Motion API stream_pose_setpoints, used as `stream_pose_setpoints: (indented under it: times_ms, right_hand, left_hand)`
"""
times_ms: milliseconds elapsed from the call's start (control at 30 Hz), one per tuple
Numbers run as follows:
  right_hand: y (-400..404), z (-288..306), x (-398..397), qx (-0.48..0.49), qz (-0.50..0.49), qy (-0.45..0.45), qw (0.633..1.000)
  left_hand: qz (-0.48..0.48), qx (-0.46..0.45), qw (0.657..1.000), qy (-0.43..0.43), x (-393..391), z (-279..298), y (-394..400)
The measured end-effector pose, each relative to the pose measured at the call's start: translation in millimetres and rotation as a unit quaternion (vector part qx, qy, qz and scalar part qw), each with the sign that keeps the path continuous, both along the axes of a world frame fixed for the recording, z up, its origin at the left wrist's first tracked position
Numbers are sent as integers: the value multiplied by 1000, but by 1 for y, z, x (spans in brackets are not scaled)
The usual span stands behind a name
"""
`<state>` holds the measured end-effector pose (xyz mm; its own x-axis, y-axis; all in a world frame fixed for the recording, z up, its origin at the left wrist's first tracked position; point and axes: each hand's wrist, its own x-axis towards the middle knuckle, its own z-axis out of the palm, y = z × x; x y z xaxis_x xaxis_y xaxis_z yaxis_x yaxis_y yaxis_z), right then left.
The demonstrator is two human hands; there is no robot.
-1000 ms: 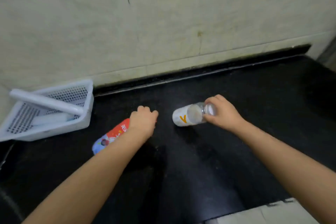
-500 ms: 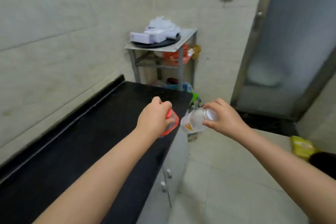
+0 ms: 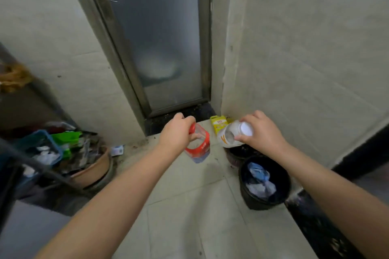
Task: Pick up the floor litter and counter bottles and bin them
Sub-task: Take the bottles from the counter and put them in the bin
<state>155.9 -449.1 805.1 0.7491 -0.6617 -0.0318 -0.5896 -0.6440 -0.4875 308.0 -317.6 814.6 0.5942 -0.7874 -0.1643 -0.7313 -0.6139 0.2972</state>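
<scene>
Both hands carrying bottles toward the black round bin [image 3: 250, 200].
Left hand [image 3: 177, 132] clasps the red-labelled clear plastic bottle [image 3: 199, 146]; right hand [image 3: 260, 132] pinches the white-capped, white-labelled bottle [image 3: 228, 137]. Released here, short of the bin below, either would likely miss.

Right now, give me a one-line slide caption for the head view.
Left hand holds red-labelled bottle, right hand white bottle, near black bin.
</scene>
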Motion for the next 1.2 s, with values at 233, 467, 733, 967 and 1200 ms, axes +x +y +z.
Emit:
stream_pose_setpoints:
  times_ms: [233,467,733,967,1200]
  right_hand:
    - [-145,-81,48,72,-95,60,991]
    - [-277,-215,118,143,-171,154,963]
    - [-362,-412,163,231,-280,194,912]
    - [-377,-511,168,258,-226,243,907]
    - [-377,-434,217,69,-67,280,955]
  left_hand:
    - [-75,59,995,41,56,-76,-169]
    - [-143,132,974,115,138,-210,-336]
    - [-221,206,941,154,158,-409,-470]
    - [-255,291,914,123,152,-526,-481]
    - [-201,192,961,10,197,-447,-439]
